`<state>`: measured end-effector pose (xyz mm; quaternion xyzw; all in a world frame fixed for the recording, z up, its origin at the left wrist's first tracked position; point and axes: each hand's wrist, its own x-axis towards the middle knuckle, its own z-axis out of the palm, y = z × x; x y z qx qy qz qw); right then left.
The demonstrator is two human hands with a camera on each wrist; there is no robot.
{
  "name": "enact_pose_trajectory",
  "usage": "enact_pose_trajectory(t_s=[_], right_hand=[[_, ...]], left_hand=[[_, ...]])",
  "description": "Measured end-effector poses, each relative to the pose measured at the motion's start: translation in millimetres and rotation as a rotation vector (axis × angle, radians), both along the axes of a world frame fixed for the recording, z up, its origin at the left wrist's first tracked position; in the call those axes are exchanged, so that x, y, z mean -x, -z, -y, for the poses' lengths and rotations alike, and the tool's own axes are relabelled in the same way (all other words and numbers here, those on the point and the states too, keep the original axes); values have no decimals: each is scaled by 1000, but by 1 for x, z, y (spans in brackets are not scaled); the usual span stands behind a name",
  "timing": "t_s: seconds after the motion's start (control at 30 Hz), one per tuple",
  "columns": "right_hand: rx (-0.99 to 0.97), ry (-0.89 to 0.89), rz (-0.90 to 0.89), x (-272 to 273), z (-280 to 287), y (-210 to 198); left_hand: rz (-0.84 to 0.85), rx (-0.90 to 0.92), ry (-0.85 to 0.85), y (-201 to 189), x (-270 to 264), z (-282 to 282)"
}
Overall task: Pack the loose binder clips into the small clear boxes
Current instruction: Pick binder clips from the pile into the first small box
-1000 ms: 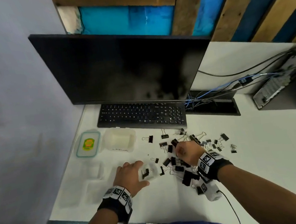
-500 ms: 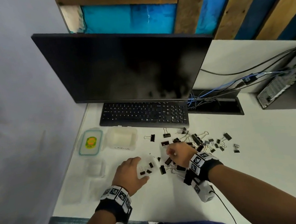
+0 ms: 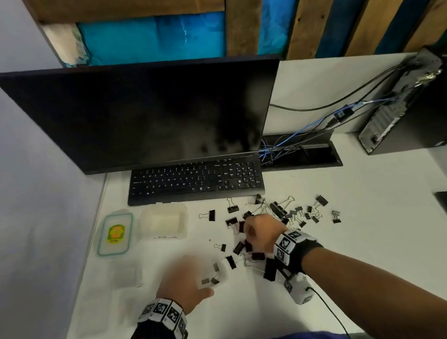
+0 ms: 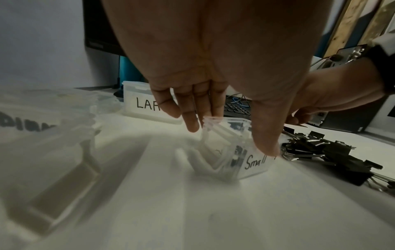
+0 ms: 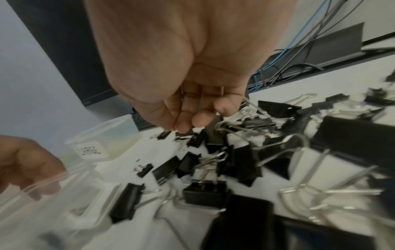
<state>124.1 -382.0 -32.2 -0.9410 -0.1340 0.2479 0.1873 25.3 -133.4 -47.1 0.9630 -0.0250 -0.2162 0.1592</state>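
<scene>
Left hand (image 3: 184,278) grips the clear box marked "Small" (image 4: 237,152), thumb on the labelled side, fingers (image 4: 191,116) over the far rim, box tipped on the worktop (image 3: 367,235). It has slid back toward the body since a second ago, when it sat closer to the pile; the head view is smeared there, so it reads as mid-move. A few small clips (image 3: 209,277) already lie inside, so packing is under way but far from done.

Right hand (image 3: 262,234) is curled, palm down, over the heap of binder clips (image 3: 256,253). The right wrist view shows wire handles (image 5: 200,99) running under its bent fingers (image 5: 199,118), so it appears to pinch at least one clip; the clip body is hidden. Half a second ago this hand was next to the box mouth; now it is out over the pile, well apart from the box. Judgement: a drop was just made and this is the next pick.

The pile mixes big and small clips, tangled by their handles, so snagging a neighbour is a risk.

Further out: scattered clips (image 3: 304,211) to the right, a box marked "LAR…" (image 3: 163,221) and a green-rimmed lid (image 3: 115,234) on the left, unmoved from the earlier frames. Blurred clear boxes (image 3: 127,276) lie left of the left hand. Beyond are the keyboard (image 3: 194,181) and monitor (image 3: 138,115).
</scene>
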Motion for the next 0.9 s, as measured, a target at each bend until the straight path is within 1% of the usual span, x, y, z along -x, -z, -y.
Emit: enact_pose_trajectory(t_s=[0.07,0.13,0.27,0.33,0.43,0.53,0.57,0.6,0.67,0.7,0.77,0.9], right_hand=[[13,49,6,-3,16,1],[33,53,-1,-5,25,-1],[10,69,18,-2,21,2],[-3,116,50,1,21,1],[-1,279,92,1,39,0],[58,505,106,-4,77,3],[97,549,88,-3,91,6],[150,556,42,-1,105,10],[212,455,-63,5,123,22],[205,403,-75,9,129,28],[152,382,-45,16,132,33],[158,377,8,19,131,37]], left_hand=[[-26,38,14,-1,-2,4],[-50,55,28,-3,-6,11],[-82,90,52,-4,-10,22],[-87,98,66,-2,-10,24],[-78,104,69,-1,-8,24],[-72,107,78,1,-9,25],[-72,109,82,0,-10,26],[-71,112,89,0,-10,29],[-75,121,100,-1,-11,32],[-78,126,102,-1,-12,34],[-79,130,111,-2,-13,37],[-89,130,124,-5,-14,42]])
